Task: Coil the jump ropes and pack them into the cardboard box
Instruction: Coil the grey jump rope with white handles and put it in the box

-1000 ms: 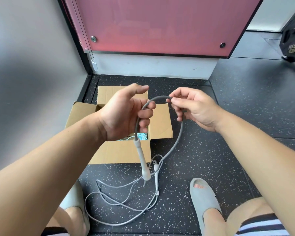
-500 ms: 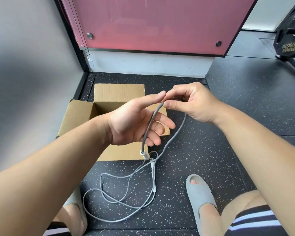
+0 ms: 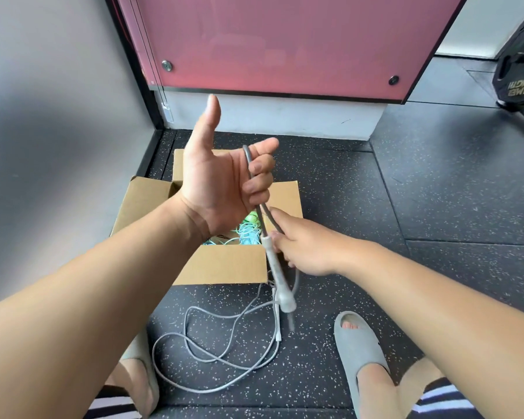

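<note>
Curling L hand (image 3: pixel 221 189) fingers round the top bend of the grey jump rope (image 3: pixel 248 160), thumb sticking up, free. Pinching the rope w/ R hand (image 3: pixel 306 249) right at the top of the handle (image 3: pixel 277 276), handle dangling, blurred. Leaving most of the rope sprawling in loose crossing loops on the floor (image 3: pixel 436 207), approx. in front of the cardboard box (image 3: pixel 224 267).

Risking, prob.:
- crossing loops knotting when drawn up
- handle swinging, tugging the bend out of L fingers
- slack coil springing open, tangling w/ teal ropes (image 3: pixel 248 235) sitting inside the box
</note>
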